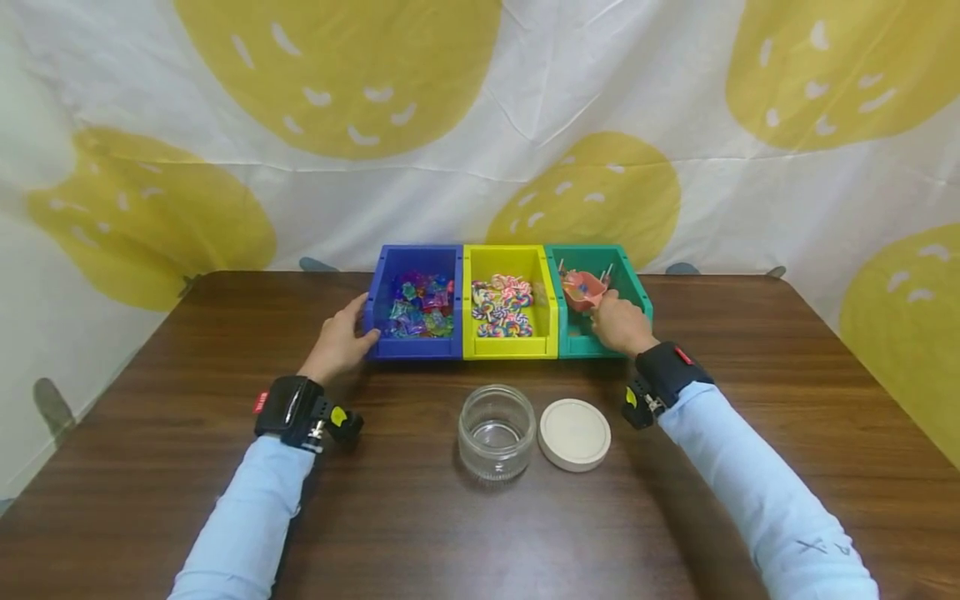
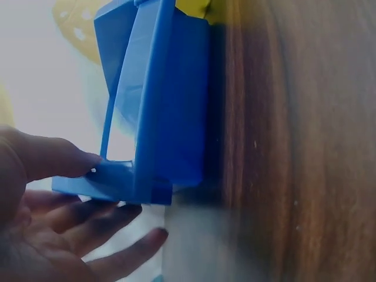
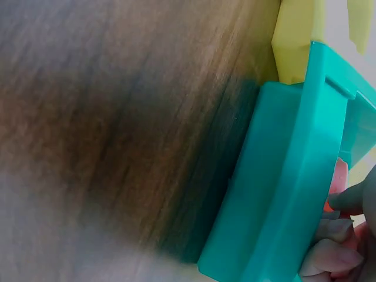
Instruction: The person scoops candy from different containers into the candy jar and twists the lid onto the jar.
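Observation:
My left hand (image 1: 337, 342) grips the left side of a blue bin (image 1: 414, 349), thumb (image 2: 59, 156) on the rim and fingers along the outer wall. Colourful shiny translucent pieces (image 1: 422, 312) lie in that bin. Over in the green bin (image 1: 639, 287), my right hand (image 1: 622, 323) holds a pink scoop (image 1: 592, 289) by its handle, its fingers curled down behind the front wall. Small pieces show in the scoop's bowl, and thin sticks stand up near it. The hand hides part of the green bin's inside.
Between these bins stands a yellow bin (image 1: 510, 349) holding swirl-patterned lollipop pieces (image 1: 504, 304). Nearer on the brown table (image 1: 420, 533) are an uncovered clear glass jar (image 1: 496, 454) and, just right of it, a white lid (image 1: 575, 433). A patterned cloth (image 1: 420, 200) hangs behind the table.

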The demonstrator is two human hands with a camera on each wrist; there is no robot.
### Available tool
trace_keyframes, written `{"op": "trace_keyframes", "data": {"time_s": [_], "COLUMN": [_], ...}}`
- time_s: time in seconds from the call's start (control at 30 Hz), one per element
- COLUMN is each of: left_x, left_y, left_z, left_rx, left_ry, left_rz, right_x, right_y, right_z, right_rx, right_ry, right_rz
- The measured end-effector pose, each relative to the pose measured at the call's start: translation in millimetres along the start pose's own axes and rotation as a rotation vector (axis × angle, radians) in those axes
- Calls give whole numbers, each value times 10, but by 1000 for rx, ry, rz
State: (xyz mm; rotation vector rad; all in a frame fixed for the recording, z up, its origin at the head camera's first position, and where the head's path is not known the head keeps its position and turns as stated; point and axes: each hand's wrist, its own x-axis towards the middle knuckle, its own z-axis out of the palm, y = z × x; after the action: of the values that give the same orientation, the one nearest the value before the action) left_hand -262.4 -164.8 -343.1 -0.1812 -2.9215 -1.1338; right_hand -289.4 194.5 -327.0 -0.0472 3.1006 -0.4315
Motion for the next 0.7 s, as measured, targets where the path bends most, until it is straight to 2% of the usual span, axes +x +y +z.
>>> {"op": "trace_keyframes", "data": {"time_s": [0.13,0.2,0.27,0.3,0.43,0.47,0.53,0.6,0.63,0.7], "left_x": [-26,-46,-70,-83,-148,-168,-207,-242,-259,-290], "left_y": [38,68,105,120,186,207,258,322,359,424], "left_z": [5,4,6,11,54,69,97,126,141,178], "left_rx": [34,46,47,48,8,-7,-46,-83,-101,-142], "left_ry": [12,45,102,140,294,329,377,366,336,225], "left_rz": [14,38,74,101,233,279,371,445,471,486], "right_x": [-41,-70,-17,-9,444,495,536,300,163,-92], "right_y": [23,48,166,233,798,887,951,802,706,533], "right_z": [-13,-30,24,53,532,609,634,420,289,30], "right_rx": [41,73,113,137,154,159,173,228,251,283], "right_ry": [28,36,51,59,237,281,291,224,184,103], "right_rz": [-7,-24,-49,-74,-188,-212,-218,-217,-206,-191]}}
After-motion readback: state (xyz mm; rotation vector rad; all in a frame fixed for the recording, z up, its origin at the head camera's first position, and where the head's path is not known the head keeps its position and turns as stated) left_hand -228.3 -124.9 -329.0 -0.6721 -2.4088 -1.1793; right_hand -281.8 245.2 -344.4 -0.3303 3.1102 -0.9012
